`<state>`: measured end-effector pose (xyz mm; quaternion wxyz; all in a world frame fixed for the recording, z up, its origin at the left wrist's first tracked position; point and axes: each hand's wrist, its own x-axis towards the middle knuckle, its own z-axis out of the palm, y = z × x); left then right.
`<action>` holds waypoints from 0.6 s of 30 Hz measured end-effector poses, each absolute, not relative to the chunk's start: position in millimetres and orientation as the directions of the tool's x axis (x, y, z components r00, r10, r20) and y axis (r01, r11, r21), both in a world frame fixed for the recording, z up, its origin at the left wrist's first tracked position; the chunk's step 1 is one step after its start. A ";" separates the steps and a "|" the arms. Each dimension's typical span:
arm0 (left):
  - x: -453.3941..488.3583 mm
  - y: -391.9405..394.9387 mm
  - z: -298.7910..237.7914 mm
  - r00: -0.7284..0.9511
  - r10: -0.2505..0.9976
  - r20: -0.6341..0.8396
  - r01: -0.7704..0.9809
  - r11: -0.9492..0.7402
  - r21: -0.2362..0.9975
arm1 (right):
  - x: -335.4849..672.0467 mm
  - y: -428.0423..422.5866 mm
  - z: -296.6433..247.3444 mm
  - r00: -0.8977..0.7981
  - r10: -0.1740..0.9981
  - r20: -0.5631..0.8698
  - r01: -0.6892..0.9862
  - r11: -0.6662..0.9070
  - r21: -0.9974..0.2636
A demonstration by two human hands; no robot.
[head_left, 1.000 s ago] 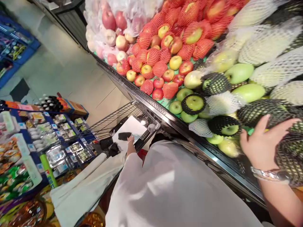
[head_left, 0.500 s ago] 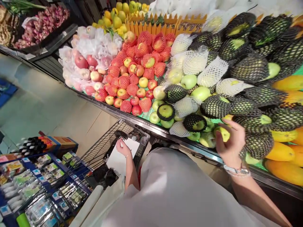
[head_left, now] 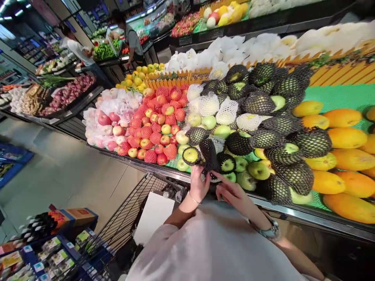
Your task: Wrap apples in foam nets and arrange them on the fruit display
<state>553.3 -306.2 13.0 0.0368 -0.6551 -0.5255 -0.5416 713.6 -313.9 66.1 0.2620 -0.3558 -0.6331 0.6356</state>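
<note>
My left hand (head_left: 199, 183), in the head view, is closed on a black foam net sleeve (head_left: 208, 153) that stands up above the fingers at the front of the fruit display. Beside it, my right hand (head_left: 233, 192) has its index finger stretched to the lower end of the same sleeve, the other fingers curled; its thumb is hidden. Around the hands lie green apples (head_left: 259, 170), some bare. A yellow-green apple (head_left: 191, 155) wears a black foam ring to the left of the sleeve.
Red-netted apples (head_left: 150, 134) lie to the left, papayas (head_left: 347, 138) and black-netted green fruit (head_left: 288, 177) to the right. A metal rail (head_left: 175, 174) edges the display. Close on my left stands a shopping cart (head_left: 129, 207) with a white box (head_left: 154, 212). Two people stand far off.
My left hand has come up from over the cart to the display edge with the black net. My right hand has left the green apple and moved left to the net. The view has tilted up.
</note>
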 end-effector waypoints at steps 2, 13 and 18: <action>563.6 -304.4 12.6 -0.049 0.707 0.706 0.710 -0.472 0.522 | 721.4 -318.3 56.5 -0.567 0.810 -0.152 0.085 -0.126 -0.988; 607.7 -295.6 27.6 0.261 0.708 0.656 0.541 -0.670 0.508 | 742.0 -322.4 51.0 0.107 0.994 0.023 -0.236 0.048 -0.971; 617.6 -300.9 20.4 0.123 0.801 0.586 0.481 -0.564 0.671 | 750.1 -320.6 20.0 -0.031 0.950 0.312 0.356 0.302 -0.884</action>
